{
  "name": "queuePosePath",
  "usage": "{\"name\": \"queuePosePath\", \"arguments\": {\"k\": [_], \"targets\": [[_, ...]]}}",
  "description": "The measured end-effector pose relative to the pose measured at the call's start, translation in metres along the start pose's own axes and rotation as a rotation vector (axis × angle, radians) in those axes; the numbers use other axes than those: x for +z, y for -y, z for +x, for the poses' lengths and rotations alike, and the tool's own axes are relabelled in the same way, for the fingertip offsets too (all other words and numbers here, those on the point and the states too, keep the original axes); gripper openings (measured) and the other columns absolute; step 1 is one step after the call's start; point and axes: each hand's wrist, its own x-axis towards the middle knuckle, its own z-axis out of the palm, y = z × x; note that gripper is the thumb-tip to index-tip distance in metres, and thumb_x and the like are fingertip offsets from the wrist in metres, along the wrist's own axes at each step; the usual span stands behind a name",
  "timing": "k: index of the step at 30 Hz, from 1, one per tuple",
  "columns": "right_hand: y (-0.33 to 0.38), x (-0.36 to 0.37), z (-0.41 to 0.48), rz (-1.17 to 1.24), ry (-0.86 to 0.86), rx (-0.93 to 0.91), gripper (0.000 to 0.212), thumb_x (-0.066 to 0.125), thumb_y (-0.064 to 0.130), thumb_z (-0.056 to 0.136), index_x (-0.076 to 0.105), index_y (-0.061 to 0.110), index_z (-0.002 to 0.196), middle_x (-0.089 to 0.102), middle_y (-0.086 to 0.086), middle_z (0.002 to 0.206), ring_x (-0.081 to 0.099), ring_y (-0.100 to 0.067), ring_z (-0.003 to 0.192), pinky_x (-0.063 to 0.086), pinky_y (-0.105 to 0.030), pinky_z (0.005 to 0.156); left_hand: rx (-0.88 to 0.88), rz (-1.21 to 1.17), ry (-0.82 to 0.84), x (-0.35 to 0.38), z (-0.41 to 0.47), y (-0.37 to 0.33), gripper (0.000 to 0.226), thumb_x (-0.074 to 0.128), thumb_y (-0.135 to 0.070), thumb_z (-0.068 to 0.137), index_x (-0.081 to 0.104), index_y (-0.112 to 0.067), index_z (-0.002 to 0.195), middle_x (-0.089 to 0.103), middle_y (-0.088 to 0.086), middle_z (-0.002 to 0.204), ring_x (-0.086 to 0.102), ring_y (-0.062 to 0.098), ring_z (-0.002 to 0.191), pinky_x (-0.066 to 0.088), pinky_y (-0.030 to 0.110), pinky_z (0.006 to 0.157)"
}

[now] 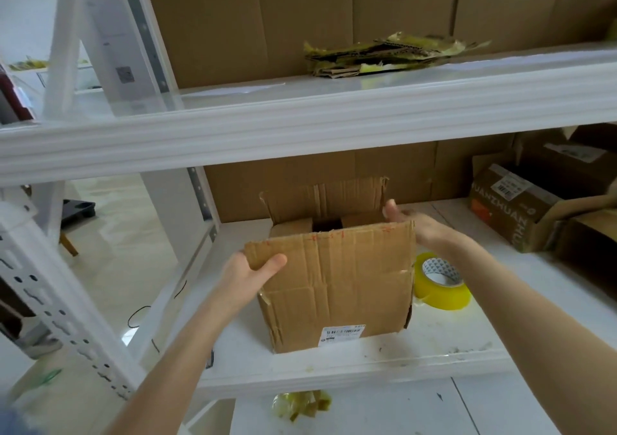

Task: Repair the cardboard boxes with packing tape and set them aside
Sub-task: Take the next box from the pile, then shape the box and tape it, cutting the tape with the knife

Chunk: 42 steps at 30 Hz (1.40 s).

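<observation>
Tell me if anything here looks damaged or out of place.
Yes. The box on the lower shelf is creased and torn at its corners. Torn cardboard scraps lie on the upper shelf, and a crumpled tape wad sits on the floor.

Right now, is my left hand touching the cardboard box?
Touching. The head view shows the left hand gripping the left corner of the near flap of the box, with the thumb lying on the flap's front face and the fingers behind it.
</observation>
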Motion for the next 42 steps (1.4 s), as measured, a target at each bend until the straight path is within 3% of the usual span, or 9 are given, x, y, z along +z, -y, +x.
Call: {"name": "queuePosePath", "arguments": {"k": [5, 7, 13, 17, 20, 23, 28, 34, 42], "targets": [[-0.036, 0.006, -0.009, 0.468, 0.134, -0.021, 0.056, 0.037, 0.077, 0.077, 0.061, 0.035, 0.106, 0.063, 0.006, 0.123, 0.064, 0.000, 0.098, 0.047, -0.014, 0.083, 0.018, 0.283, -0.235, 0.016, 0.012, 0.008, 0.075, 0.078, -0.043, 0.072, 0.042, -0.019, 0.134, 0.052, 0.000, 0.124, 0.052, 0.019, 0.113, 0.046, 0.035, 0.093], [-0.047, 0.010, -0.009, 0.339, 0.113, -0.094, 0.056, 0.062, 0.062, 0.075, 0.054, 0.033, 0.123, 0.054, 0.009, 0.133, 0.063, 0.003, 0.096, 0.048, -0.008, 0.073, -0.029, 0.375, -0.227, 0.021, 0.018, 0.010, 0.103, 0.081, -0.047, 0.067, 0.024, -0.020, 0.148, 0.033, 0.007, 0.145, 0.040, 0.024, 0.129, 0.039, 0.041, 0.103], [-0.048, 0.021, 0.008, 0.166, 0.037, -0.023, 0.100, 0.075, 0.047, 0.077, 0.015, 0.029, 0.154, 0.032, -0.003, 0.154, 0.041, -0.022, 0.133, 0.040, -0.035, 0.103, 0.271, 0.834, -0.078, 0.018, 0.069, -0.014, 0.145, 0.081, -0.065, 0.050, -0.019, -0.029, 0.149, -0.011, -0.005, 0.159, -0.004, 0.018, 0.147, 0.004, 0.039, 0.115], [-0.046, 0.024, 0.014, 0.203, 0.045, 0.058, 0.107, 0.078, 0.042, 0.076, 0.008, 0.028, 0.155, 0.031, -0.008, 0.153, 0.039, -0.024, 0.133, 0.043, -0.035, 0.100, 0.294, 1.022, -0.004, 0.035, 0.100, -0.035, 0.131, 0.067, -0.076, 0.060, -0.014, -0.026, 0.150, -0.002, 0.001, 0.161, -0.002, 0.022, 0.147, 0.001, 0.048, 0.117], [-0.050, 0.022, 0.015, 0.245, -0.009, 0.080, 0.113, 0.080, 0.040, 0.074, 0.001, 0.032, 0.154, 0.024, -0.005, 0.157, 0.040, -0.025, 0.133, 0.044, -0.040, 0.103, 0.252, 1.190, 0.152, 0.032, 0.100, -0.036, 0.100, 0.031, -0.092, 0.065, 0.018, -0.040, 0.149, 0.023, 0.001, 0.154, 0.025, 0.026, 0.141, 0.011, 0.056, 0.115], [-0.047, 0.019, 0.013, 0.170, 0.010, 0.014, 0.106, 0.078, 0.042, 0.076, 0.003, 0.045, 0.151, 0.021, -0.001, 0.157, 0.041, -0.024, 0.129, 0.046, -0.033, 0.093, 0.164, 1.191, 0.325, 0.028, 0.075, -0.021, 0.106, 0.005, -0.098, 0.050, 0.035, -0.049, 0.140, 0.031, -0.006, 0.150, 0.032, 0.023, 0.137, 0.020, 0.059, 0.112], [-0.036, 0.023, 0.018, 0.016, -0.010, -0.100, 0.067, 0.068, 0.042, 0.084, 0.040, 0.036, 0.145, 0.036, 0.003, 0.153, 0.039, -0.018, 0.135, 0.031, -0.029, 0.106, -0.005, 1.020, 0.265, 0.033, 0.045, 0.002, 0.092, 0.021, -0.091, 0.063, 0.022, -0.049, 0.146, 0.000, 0.007, 0.161, 0.001, 0.035, 0.146, 0.015, 0.057, 0.113], [-0.033, 0.035, 0.016, -0.094, -0.038, -0.055, 0.102, 0.067, 0.073, 0.067, 0.023, 0.035, 0.151, 0.035, 0.002, 0.154, 0.035, -0.023, 0.139, 0.033, -0.035, 0.109, 0.039, 0.893, 0.295, 0.032, 0.063, 0.000, 0.073, 0.044, -0.075, 0.079, 0.030, -0.045, 0.145, 0.005, 0.015, 0.159, 0.001, 0.028, 0.147, 0.020, 0.048, 0.114], [-0.028, 0.039, 0.033, -0.260, -0.069, -0.030, 0.074, 0.052, 0.074, 0.079, 0.038, 0.042, 0.144, 0.041, -0.002, 0.150, 0.041, -0.026, 0.135, 0.035, -0.038, 0.107, 0.014, 1.069, 0.356, 0.040, 0.077, 0.001, 0.070, 0.029, -0.081, 0.079, 0.035, -0.049, 0.141, 0.008, 0.011, 0.160, -0.001, 0.027, 0.148, 0.007, 0.055, 0.116]]}}
